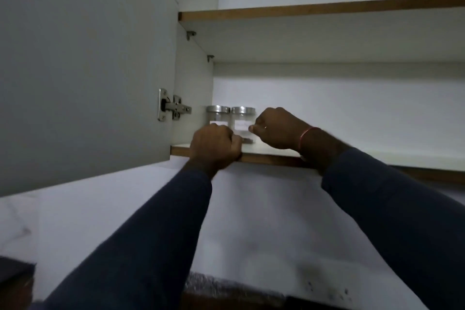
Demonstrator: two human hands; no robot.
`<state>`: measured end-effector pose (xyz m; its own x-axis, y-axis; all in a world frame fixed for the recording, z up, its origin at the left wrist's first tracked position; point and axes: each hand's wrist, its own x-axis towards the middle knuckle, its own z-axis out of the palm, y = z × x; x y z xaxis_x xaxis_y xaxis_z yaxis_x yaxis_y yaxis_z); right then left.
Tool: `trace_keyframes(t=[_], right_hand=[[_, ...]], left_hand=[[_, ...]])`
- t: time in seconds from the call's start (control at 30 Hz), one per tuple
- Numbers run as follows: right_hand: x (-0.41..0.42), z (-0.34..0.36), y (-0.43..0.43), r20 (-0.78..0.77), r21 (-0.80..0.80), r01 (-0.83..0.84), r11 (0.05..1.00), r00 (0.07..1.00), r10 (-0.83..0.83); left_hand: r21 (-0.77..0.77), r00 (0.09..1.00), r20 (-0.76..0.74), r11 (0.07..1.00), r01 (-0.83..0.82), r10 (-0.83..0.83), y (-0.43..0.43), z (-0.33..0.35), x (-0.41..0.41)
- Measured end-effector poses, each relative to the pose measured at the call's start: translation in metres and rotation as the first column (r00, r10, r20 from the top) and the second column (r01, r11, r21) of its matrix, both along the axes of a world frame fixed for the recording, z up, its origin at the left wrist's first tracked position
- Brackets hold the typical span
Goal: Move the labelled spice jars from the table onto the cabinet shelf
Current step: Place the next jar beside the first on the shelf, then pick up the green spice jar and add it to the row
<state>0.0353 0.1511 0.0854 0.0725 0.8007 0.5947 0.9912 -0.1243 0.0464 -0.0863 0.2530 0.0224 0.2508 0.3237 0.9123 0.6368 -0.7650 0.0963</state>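
Open cabinet door [83,70] on the far left, hinge [173,107] beside it. Now my left grip [214,143]: fingers curled tight into a fist, sitting at the front edge of the bottom shelf [377,156] and covering the lower part of the left jar [218,116]. I can't tell if it holds anything. The right jar [242,118] stands just beside the left one, both upright at the shelf's left end. My right grip [276,128] is curled too, with a fingertip against that jar's label. Whether it's clamped there, I can't tell.
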Motion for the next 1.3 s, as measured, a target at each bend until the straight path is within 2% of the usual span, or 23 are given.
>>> trace_keyframes(t=[0.07, 0.13, 0.23, 0.3, 0.37, 0.47, 0.53, 0.63, 0.7, 0.87, 1.03, 1.13, 1.2, 1.3], right_hand=[[0.001, -0.013, -0.040, -0.041, 0.060, -0.046, 0.997, 0.998, 0.048], [0.004, -0.041, -0.088, -0.023, 0.102, -0.079, 0.992, 0.996, 0.081], [0.003, -0.118, -0.165, 0.040, 0.086, -0.169, 0.982, 0.985, 0.166], [0.006, -0.193, -0.208, -0.093, -0.039, -0.171, 0.984, 0.982, 0.167], [0.010, -0.276, -0.245, -0.338, -0.217, -0.131, 0.967, 0.940, 0.052], [0.014, -0.377, -0.299, -0.615, -0.438, -0.108, 0.893, 0.760, -0.209], [0.014, -0.433, -0.338, -0.707, -0.502, -0.107, 0.858, 0.622, -0.336], [0.003, -0.503, -0.382, -0.729, -0.584, -0.053, 0.810, 0.475, -0.494], [-0.010, -0.539, -0.397, -0.713, -0.620, -0.070, 0.781, 0.466, -0.524], [-0.026, -0.571, -0.400, -0.769, -0.570, -0.161, 0.806, 0.452, -0.453], [-0.023, -0.585, -0.390, -0.762, -0.543, -0.116, 0.832, 0.483, -0.431], [-0.013, -0.582, -0.388, -0.801, -0.496, -0.103, 0.862, 0.439, -0.408], [-0.007, -0.571, -0.387, -0.856, -0.444, -0.083, 0.892, 0.333, -0.395], [0.004, -0.554, -0.385, -0.936, -0.352, -0.087, 0.932, 0.062, -0.348]], left_hand=[[-0.039, 0.999, 0.029, 0.999, -0.021, 0.022, -0.009, -0.005, 0.001], [0.004, 0.999, 0.048, 1.000, 0.002, -0.002, -0.029, -0.021, 0.003], [0.058, 0.958, 0.109, 0.964, 0.259, -0.264, -0.086, -0.084, 0.000], [-0.107, 0.885, 0.113, 0.880, 0.464, -0.452, -0.135, -0.156, -0.001], [-0.365, 0.810, 0.083, 0.738, 0.567, -0.581, -0.185, -0.248, -0.001], [-0.729, 0.756, -0.004, 0.519, 0.445, -0.654, -0.251, -0.377, -0.008], [-0.886, 0.770, 0.011, 0.350, 0.302, -0.638, -0.295, -0.442, -0.021], [-0.937, 0.806, 0.025, 0.266, 0.225, -0.591, -0.343, -0.494, -0.040], [-0.950, 0.804, 0.020, 0.239, 0.200, -0.594, -0.362, -0.507, -0.046], [-0.978, 0.750, -0.011, 0.163, 0.130, -0.661, -0.387, -0.514, -0.042], [-0.986, 0.796, 0.025, 0.118, 0.121, -0.604, -0.390, -0.519, -0.034], [-0.981, 0.833, 0.177, -0.022, 0.195, -0.524, -0.390, -0.520, -0.034], [-0.954, 0.878, 0.299, -0.134, 0.268, -0.374, -0.389, -0.525, -0.035], [-0.888, 0.900, 0.427, -0.229, 0.400, -0.086, -0.387, -0.520, -0.038]])
